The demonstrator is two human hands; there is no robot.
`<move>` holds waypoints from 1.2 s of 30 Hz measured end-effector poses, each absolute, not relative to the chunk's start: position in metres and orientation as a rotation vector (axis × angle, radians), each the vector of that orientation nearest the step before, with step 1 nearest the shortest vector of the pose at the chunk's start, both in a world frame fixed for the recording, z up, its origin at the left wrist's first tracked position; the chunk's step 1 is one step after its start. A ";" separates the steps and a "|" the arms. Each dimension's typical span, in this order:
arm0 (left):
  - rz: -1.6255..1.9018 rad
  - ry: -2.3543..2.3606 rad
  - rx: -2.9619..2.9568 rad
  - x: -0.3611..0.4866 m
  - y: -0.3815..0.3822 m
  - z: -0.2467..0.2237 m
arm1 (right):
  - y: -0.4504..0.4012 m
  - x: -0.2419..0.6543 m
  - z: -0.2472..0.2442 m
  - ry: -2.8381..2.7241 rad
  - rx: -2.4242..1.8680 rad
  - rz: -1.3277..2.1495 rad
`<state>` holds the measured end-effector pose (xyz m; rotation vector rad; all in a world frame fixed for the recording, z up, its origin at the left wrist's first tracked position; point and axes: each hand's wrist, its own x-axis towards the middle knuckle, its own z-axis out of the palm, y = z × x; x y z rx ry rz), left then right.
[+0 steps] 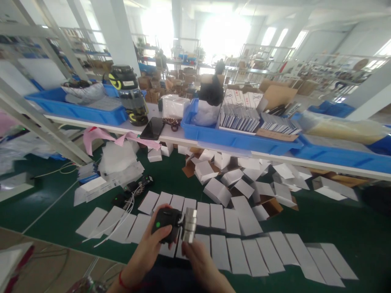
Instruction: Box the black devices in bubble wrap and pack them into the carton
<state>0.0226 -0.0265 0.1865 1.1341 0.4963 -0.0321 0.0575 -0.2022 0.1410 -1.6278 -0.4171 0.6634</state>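
My left hand (154,238) is wrapped round a black device (166,223) that carries a green dot. A silver metal fitting (190,225) sticks out from the device's right side. Just below the fitting, my right hand (197,254) touches its lower end, with the fingertips partly hidden. Both hands are above two rows of closed white boxes (236,256) on the green table (171,175). To the left lie more black devices (134,188) with white cables (126,213).
Open white boxes (217,191) are heaped behind the rows. A raised shelf (180,140) holds blue bins (244,140), a dark bottle (131,95) and a black tablet (152,128). Clear plastic bags (117,158) lie at the left, near a metal post (65,140).
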 end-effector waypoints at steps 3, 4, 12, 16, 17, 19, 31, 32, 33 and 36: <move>0.150 0.571 1.386 0.028 -0.020 0.189 | -0.210 0.057 0.161 -0.492 -1.687 0.684; 0.135 0.564 1.435 0.027 -0.019 0.189 | -0.214 0.067 0.170 -0.490 -1.716 0.645; -0.038 0.560 1.126 0.020 -0.020 0.180 | -0.194 0.093 0.159 -0.487 -1.515 0.741; 0.149 0.628 1.411 0.027 -0.010 0.175 | -0.194 0.072 0.179 -0.654 -1.660 0.715; 0.137 0.616 1.467 0.027 -0.009 0.175 | -0.197 0.077 0.188 -0.689 -1.720 0.664; 0.031 0.582 1.479 0.024 -0.010 0.174 | -0.201 0.097 0.198 -0.711 -1.801 0.559; -0.347 0.720 0.726 0.023 -0.011 0.157 | -0.173 0.089 0.112 -0.194 -1.394 0.663; -0.321 0.747 0.699 0.025 -0.012 0.156 | -0.172 0.083 0.108 -0.237 -1.520 0.592; -0.293 0.777 0.682 0.027 -0.014 0.155 | -0.171 0.078 0.105 -0.297 -1.660 0.487; -0.226 0.848 0.666 0.033 -0.020 0.150 | -0.174 0.073 0.094 -0.559 -2.035 0.105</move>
